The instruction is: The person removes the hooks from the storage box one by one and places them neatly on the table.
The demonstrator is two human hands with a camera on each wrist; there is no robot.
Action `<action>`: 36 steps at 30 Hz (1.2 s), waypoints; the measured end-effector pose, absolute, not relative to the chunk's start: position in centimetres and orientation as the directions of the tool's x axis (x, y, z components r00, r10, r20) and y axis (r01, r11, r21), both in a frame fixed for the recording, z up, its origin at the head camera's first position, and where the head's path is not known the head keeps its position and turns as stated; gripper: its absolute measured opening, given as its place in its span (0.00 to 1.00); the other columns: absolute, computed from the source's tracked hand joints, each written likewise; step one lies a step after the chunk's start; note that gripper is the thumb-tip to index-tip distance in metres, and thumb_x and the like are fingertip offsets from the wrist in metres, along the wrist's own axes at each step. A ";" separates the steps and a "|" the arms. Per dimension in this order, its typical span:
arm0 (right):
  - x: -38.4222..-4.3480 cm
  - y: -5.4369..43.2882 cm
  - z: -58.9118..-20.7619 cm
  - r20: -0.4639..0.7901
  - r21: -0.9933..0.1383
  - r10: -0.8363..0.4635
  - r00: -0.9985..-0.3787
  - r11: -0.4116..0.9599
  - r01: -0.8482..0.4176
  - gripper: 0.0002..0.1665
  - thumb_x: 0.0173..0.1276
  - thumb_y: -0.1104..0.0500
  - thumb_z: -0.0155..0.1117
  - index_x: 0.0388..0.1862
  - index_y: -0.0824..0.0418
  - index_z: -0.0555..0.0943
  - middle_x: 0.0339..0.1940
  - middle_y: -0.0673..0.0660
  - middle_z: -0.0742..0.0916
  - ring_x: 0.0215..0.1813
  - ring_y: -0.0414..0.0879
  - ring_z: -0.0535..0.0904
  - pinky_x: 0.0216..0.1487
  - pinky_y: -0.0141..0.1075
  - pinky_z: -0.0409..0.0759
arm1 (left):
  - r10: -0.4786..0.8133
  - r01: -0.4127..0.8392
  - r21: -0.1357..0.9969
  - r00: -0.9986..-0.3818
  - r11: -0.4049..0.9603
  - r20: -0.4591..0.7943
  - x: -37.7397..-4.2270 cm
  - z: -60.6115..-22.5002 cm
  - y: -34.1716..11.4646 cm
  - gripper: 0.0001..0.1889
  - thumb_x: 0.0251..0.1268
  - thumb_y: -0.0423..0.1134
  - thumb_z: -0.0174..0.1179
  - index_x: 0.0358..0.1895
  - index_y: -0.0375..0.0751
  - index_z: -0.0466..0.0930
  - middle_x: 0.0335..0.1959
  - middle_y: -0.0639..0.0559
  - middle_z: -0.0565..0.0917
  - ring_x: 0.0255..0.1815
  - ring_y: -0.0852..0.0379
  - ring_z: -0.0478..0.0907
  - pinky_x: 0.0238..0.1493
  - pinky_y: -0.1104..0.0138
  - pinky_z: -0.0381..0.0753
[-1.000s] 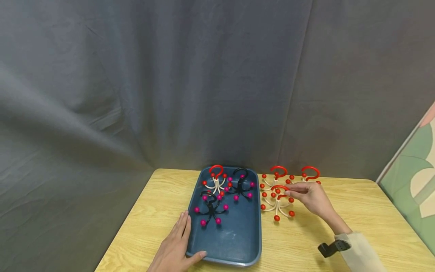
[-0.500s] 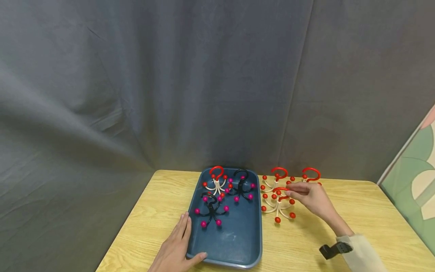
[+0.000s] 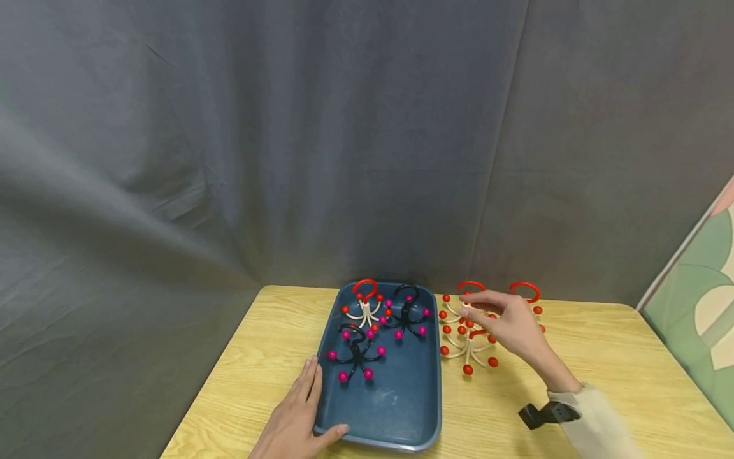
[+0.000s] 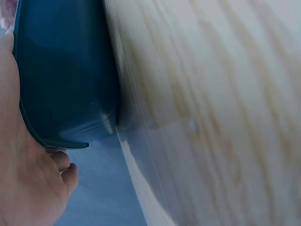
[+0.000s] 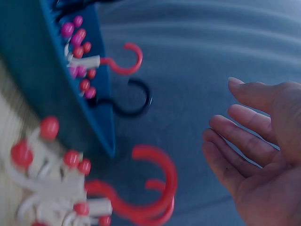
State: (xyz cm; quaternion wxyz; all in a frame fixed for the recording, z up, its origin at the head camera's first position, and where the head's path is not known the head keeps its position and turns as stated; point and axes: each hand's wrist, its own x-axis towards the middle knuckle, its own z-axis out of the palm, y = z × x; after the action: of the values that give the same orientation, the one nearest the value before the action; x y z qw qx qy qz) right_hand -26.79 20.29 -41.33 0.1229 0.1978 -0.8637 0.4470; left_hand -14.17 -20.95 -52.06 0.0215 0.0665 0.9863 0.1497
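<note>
My left hand (image 3: 294, 408) rests along the near left corner of a dark blue tray (image 3: 395, 411), fingers straight on its outer side and thumb over the front rim. In the left wrist view, the palm (image 4: 28, 179) lies against the tray's wall (image 4: 66, 70). My right hand (image 3: 510, 324) hovers over a cream hanger (image 3: 469, 349) with splayed, red-balled arms and a red hook, partly covering it. Nothing is between its spread fingers (image 5: 242, 127) in the right wrist view, where the red hook (image 5: 171, 181) stands apart from them.
Inside the tray are two black hangers (image 3: 356, 354) with pink balls and a cream one (image 3: 366, 311). Other red-hooked hangers (image 3: 525, 285) stand right of the tray on the wooden table (image 3: 573, 357). A grey curtain (image 3: 367, 140) hangs behind.
My right hand has let go of the front cream hanger's red hook and moved slightly left and up, fingers parting. That hanger stays where it was; my left hand has not moved.
</note>
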 end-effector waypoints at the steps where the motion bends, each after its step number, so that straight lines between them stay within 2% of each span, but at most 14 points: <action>1: -26.8 19.7 -41.1 0.387 -0.729 -0.247 -0.888 0.507 -0.459 0.16 0.67 0.50 0.78 0.52 0.51 0.91 0.47 0.52 0.94 0.50 0.41 0.91 0.46 0.28 0.86 | 0.136 0.124 0.296 -0.991 0.947 -0.019 -14.1 -52.0 -21.0 0.65 0.58 0.85 0.53 0.86 0.39 0.49 0.89 0.44 0.48 0.89 0.43 0.49 0.82 0.45 0.65; 7: -26.8 16.8 -40.4 0.359 -0.743 -0.325 -0.875 0.467 -0.478 0.17 0.65 0.50 0.79 0.52 0.51 0.91 0.49 0.52 0.93 0.53 0.51 0.92 0.49 0.34 0.89 | 0.152 0.144 0.304 -0.988 0.942 -0.004 -14.1 -52.4 -20.7 0.65 0.58 0.84 0.53 0.86 0.38 0.50 0.89 0.43 0.49 0.89 0.42 0.51 0.81 0.44 0.66; 13: -27.3 13.6 -41.0 0.282 -0.770 -0.405 -0.870 0.446 -0.457 0.21 0.66 0.48 0.79 0.55 0.53 0.89 0.51 0.53 0.93 0.51 0.48 0.91 0.51 0.36 0.90 | 0.145 0.127 0.314 -0.989 0.941 -0.035 -14.0 -52.7 -20.2 0.65 0.58 0.85 0.52 0.86 0.38 0.50 0.89 0.42 0.50 0.88 0.42 0.51 0.80 0.42 0.68; 17: -27.8 10.7 -41.9 0.241 -0.802 -0.457 -0.857 0.404 -0.441 0.22 0.65 0.49 0.79 0.55 0.57 0.89 0.51 0.56 0.92 0.53 0.52 0.91 0.53 0.38 0.90 | 0.135 0.119 0.302 -0.990 0.946 -0.033 -14.0 -52.3 -20.6 0.65 0.58 0.85 0.52 0.86 0.38 0.50 0.89 0.43 0.49 0.89 0.43 0.51 0.80 0.43 0.68; 24: -28.2 7.0 -42.8 0.229 -0.822 -0.502 -0.834 0.360 -0.442 0.20 0.64 0.51 0.81 0.52 0.56 0.89 0.49 0.56 0.93 0.50 0.48 0.91 0.53 0.37 0.90 | 0.164 0.167 0.294 -0.986 0.941 0.035 -14.0 -52.1 -20.9 0.63 0.61 0.83 0.53 0.86 0.37 0.50 0.89 0.43 0.49 0.89 0.43 0.51 0.80 0.46 0.69; 30: -28.8 4.7 -43.9 0.200 -0.833 -0.545 -0.815 0.344 -0.434 0.20 0.64 0.53 0.80 0.53 0.59 0.89 0.49 0.60 0.93 0.50 0.48 0.91 0.54 0.42 0.90 | 0.170 0.178 0.274 -0.984 0.945 0.056 -14.0 -52.2 -21.2 0.63 0.62 0.82 0.53 0.85 0.36 0.50 0.89 0.42 0.50 0.89 0.43 0.52 0.79 0.47 0.70; 36: -28.9 3.4 -44.9 0.160 -0.839 -0.529 -0.834 0.372 -0.397 0.16 0.63 0.58 0.80 0.49 0.60 0.90 0.47 0.56 0.93 0.49 0.48 0.91 0.53 0.43 0.90 | 0.172 0.181 0.276 -0.984 0.944 0.054 -14.0 -52.2 -21.1 0.63 0.61 0.83 0.52 0.85 0.36 0.50 0.88 0.41 0.50 0.88 0.42 0.52 0.79 0.47 0.70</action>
State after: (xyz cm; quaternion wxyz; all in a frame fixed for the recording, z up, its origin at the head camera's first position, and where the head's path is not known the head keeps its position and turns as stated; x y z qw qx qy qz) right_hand -28.90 3.45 -44.94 -0.0680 0.2802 -0.8255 0.4853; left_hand -13.98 -21.13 -52.16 -0.0147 0.0895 0.9858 0.1412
